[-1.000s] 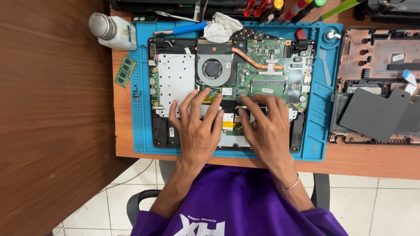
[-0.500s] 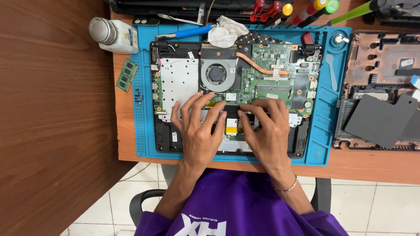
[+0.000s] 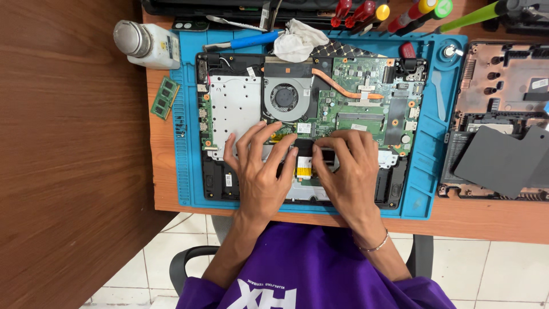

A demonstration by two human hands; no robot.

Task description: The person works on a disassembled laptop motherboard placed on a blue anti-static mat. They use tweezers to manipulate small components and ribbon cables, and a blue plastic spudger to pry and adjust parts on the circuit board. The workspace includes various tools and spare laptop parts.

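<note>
Showing an opened laptop (image 3: 311,109) lying base-up on a blue work mat (image 3: 429,171), which sits on a wooden desk (image 3: 492,220). The left hand (image 3: 260,171) and the right hand (image 3: 349,171) both rest palm-down on the lower middle of the laptop, side by side and almost touching. The fingers of each hand are spread and pressed flat against the board area; neither hand is clamped on anything. Between the two hands a small yellow-and-black part (image 3: 303,166) shows; whether any fingertip touches it cannot be told.

Above the hands lie the round cooling fan (image 3: 285,96) and a copper heat pipe (image 3: 343,88) running rightward over the green mainboard (image 3: 366,86). A silver metal plate (image 3: 234,106) covers the left portion of the chassis.

At the mat's upper edge lie a blue-handled tool (image 3: 251,41) and a crumpled white cloth (image 3: 300,40). A white bottle with a metal cap (image 3: 146,41) lies on its side at the desk's upper left corner, and a green memory module (image 3: 165,98) lies just beside the mat's left edge. Screwdrivers with red, yellow and green handles (image 3: 400,14) stand at the top. A second dismantled laptop shell (image 3: 503,114) lies to the right of the mat. The person wears a purple shirt (image 3: 320,269) and a thin bracelet (image 3: 374,247) on the right wrist.
</note>
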